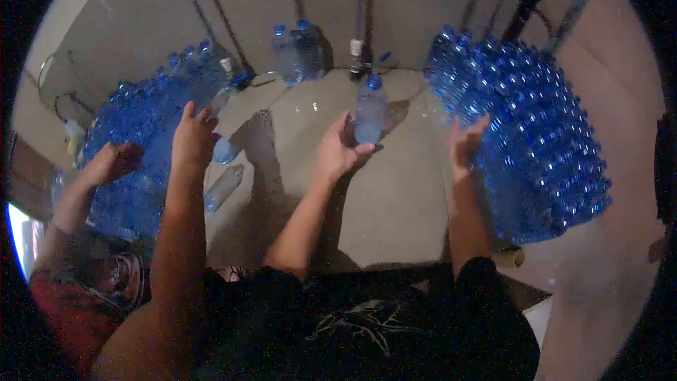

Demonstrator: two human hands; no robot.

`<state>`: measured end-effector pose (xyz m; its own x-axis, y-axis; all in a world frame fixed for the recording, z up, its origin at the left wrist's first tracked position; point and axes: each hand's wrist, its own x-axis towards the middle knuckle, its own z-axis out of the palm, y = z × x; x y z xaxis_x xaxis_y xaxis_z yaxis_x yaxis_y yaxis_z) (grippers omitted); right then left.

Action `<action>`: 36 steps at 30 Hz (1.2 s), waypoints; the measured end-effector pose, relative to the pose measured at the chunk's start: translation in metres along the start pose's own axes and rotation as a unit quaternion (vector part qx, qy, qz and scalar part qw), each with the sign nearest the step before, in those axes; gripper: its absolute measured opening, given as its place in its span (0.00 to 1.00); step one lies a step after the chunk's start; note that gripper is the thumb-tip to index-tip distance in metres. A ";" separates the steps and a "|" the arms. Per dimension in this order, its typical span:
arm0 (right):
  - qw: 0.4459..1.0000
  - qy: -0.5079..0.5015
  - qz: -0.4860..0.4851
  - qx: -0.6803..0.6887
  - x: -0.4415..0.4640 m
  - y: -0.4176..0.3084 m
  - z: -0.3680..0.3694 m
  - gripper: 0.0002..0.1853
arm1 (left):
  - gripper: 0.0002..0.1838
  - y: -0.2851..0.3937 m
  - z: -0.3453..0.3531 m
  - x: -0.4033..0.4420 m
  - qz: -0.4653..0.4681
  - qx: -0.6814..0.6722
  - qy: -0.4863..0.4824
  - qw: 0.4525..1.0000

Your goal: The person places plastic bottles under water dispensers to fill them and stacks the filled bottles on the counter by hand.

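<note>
My left hand (340,152) reaches forward with thumb and fingers apart, right beside the base of a clear, blue-capped plastic bottle (370,109). That bottle stands upright, and the thumb side is close to its bottom; I cannot tell whether they touch. My right hand (469,144) is open, fingers spread, in front of a large block of blue-capped bottles (539,127) and holds nothing I can see. Left of my hands, two clear bottles (224,187) (225,149) lie or tilt on the pale surface (395,204).
At the left, another person's hands (194,134) (113,162) are near a second mass of bottles (141,134). Two or more bottles (300,53) stand at the back. Pipes or cables (367,7) run up the wall. A yellowish tube end (518,259) is at lower right.
</note>
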<state>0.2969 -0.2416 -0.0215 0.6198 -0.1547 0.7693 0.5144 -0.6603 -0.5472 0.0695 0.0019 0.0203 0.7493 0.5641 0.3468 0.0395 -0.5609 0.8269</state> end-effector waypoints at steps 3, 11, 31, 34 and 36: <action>0.989 -0.062 0.009 0.133 -0.036 -0.031 -0.014 0.37 | 0.40 -0.028 -0.033 -0.031 -0.039 -0.050 0.052 0.997; 0.864 -0.324 -0.157 0.353 -0.067 -0.386 0.022 0.19 | 0.20 -0.050 -0.147 -0.137 -0.160 -0.022 0.080 0.984; 0.823 -0.379 -0.414 0.088 -0.069 -0.622 0.345 0.22 | 0.15 -0.004 -0.295 0.040 -0.109 0.178 0.114 0.971; 0.819 -0.367 -0.425 0.115 -0.062 -0.618 0.358 0.21 | 0.14 -0.005 -0.295 0.049 -0.112 0.183 0.120 0.969; 0.822 -0.361 -0.423 0.124 -0.058 -0.621 0.358 0.22 | 0.14 -0.006 -0.295 0.052 -0.115 0.182 0.134 0.967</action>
<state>0.1532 0.4407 0.1557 0.1213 0.8184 0.5618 0.9919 -0.1220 -0.0364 -0.0870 0.2136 0.1645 0.4968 0.8087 0.3149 0.4514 -0.5507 0.7021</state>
